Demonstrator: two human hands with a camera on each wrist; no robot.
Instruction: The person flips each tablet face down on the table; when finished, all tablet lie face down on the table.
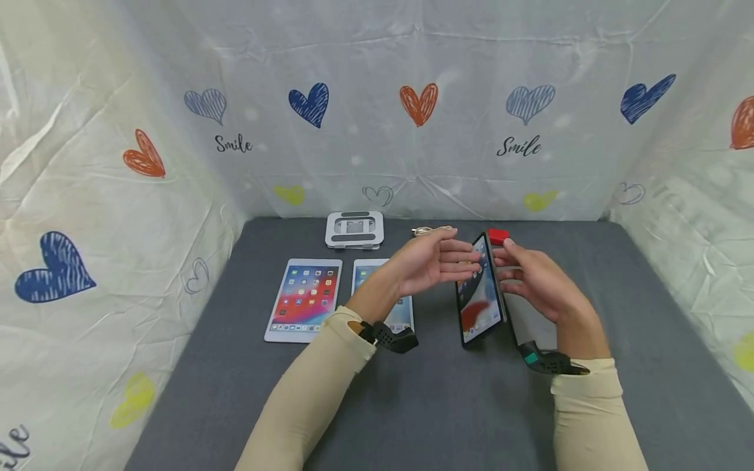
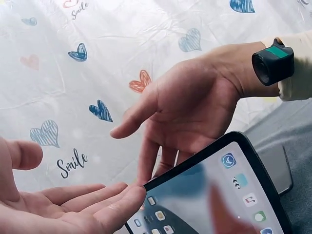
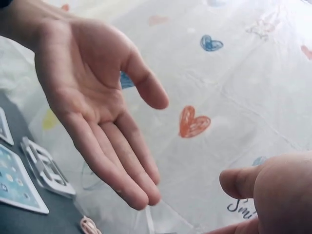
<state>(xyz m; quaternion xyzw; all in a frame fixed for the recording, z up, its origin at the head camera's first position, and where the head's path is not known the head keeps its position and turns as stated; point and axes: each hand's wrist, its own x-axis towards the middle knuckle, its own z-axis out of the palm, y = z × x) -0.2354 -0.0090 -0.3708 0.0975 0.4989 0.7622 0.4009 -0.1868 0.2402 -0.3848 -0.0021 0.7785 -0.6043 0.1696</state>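
A black-framed tablet (image 1: 480, 294) stands tilted on edge between the two hands, its lit screen facing left. My left hand (image 1: 438, 261) is held palm up with straight fingers, the fingertips right at the screen's upper part. On the other side, my right hand (image 1: 538, 281) has its fingers extended, the fingertips close to the tablet's back edge. In the left wrist view the tablet (image 2: 214, 195) shows its corner close below the right hand (image 2: 190, 102). Neither hand curls round it. The right wrist view shows the left hand's (image 3: 97, 97) open palm.
Two white tablets lie face up at left, one (image 1: 303, 301) whole in view, the other (image 1: 402, 314) partly behind the left arm. Behind them are a silver folding stand (image 1: 355, 230), a white coiled cable (image 1: 430, 230) and a red box (image 1: 498, 236). A grey slab (image 1: 533, 324) lies beneath the right hand.
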